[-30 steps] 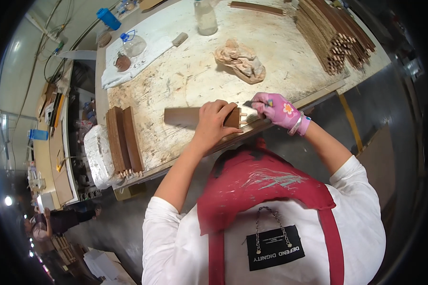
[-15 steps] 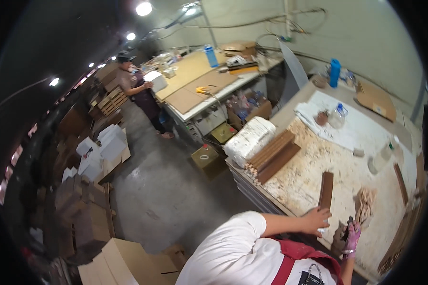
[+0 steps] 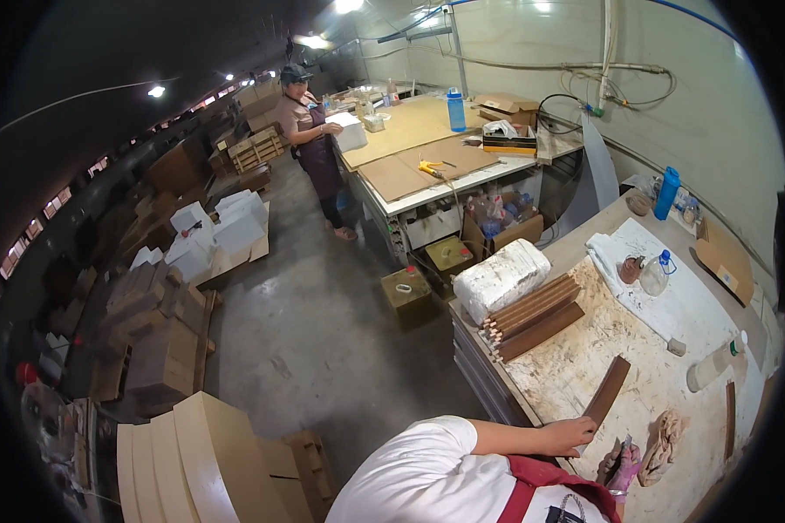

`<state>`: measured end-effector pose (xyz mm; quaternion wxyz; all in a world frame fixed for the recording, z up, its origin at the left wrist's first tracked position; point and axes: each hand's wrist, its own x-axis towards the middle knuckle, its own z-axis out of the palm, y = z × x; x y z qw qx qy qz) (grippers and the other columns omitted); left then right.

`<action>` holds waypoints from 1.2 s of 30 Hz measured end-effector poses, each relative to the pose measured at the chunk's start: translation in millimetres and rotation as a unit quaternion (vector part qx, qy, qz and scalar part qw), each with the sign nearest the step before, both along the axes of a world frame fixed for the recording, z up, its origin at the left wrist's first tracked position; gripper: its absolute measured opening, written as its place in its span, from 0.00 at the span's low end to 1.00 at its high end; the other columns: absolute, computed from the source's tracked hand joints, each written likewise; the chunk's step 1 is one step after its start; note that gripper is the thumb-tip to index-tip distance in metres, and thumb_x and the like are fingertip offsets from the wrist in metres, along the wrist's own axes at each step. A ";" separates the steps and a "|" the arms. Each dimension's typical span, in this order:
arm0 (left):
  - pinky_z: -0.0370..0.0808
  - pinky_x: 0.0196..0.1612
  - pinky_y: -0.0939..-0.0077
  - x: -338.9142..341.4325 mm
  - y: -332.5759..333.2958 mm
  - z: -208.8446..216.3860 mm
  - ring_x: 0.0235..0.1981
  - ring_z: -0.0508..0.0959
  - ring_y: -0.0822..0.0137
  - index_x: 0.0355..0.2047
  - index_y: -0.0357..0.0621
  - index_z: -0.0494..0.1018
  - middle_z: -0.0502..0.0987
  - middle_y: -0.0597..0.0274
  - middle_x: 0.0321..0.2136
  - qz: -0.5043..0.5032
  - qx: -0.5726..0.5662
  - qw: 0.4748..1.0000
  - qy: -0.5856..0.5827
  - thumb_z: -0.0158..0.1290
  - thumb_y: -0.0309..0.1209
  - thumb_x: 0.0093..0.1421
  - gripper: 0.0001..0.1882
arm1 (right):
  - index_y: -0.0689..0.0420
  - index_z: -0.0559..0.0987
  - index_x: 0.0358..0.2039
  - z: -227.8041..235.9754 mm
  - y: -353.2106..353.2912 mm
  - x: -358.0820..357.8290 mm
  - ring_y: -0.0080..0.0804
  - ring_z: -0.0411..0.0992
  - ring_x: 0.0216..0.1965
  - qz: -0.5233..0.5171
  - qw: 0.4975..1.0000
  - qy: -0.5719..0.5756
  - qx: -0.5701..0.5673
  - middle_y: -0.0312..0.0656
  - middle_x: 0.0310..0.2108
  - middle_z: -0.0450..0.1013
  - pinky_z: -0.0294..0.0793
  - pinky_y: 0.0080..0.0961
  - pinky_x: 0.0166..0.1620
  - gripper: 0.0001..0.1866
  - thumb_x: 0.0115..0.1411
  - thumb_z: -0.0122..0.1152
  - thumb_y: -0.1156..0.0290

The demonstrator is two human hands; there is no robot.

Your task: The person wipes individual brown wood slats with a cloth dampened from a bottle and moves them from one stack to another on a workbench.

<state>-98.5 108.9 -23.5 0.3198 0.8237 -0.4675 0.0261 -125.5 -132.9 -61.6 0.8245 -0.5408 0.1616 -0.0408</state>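
Note:
My left hand [image 3: 570, 436] is closed on the near end of a flat brown strip [image 3: 609, 389], which slants away over the stained worktable [image 3: 554, 383]. My right hand [image 3: 624, 469], in a pink stained glove, is closed just to the right, by the table's near edge. Something small and thin pokes up from its fingers; its kind is too small to tell. A crumpled tan rag [image 3: 663, 447] lies beside the right hand.
A stack of brown strips [image 3: 536, 314] lies beside a white wrapped block [image 3: 502, 277] at the table's left edge. Bottles [image 3: 712, 370] and a blue bottle [image 3: 667, 193] stand at right. A person [image 3: 312, 144] stands by the far table [image 3: 427, 166]. Cartons [image 3: 170, 340] crowd the left floor.
My view has swung, so the scene sits differently in the picture. The brown strip has turned, its far end now leaning right. Both hands stay near the table's near edge.

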 end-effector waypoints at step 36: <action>0.71 0.35 0.73 -0.4 -1.8 -16.9 0.36 0.70 0.61 0.24 0.41 0.71 0.69 0.59 0.30 -0.099 0.042 0.967 -0.231 0.48 0.30 0.47 0.07 | 0.51 0.71 0.29 87.6 35.6 -20.7 0.17 0.58 0.13 0.059 0.990 0.104 0.068 0.32 0.15 0.64 0.59 0.11 0.14 0.04 0.60 0.54 0.70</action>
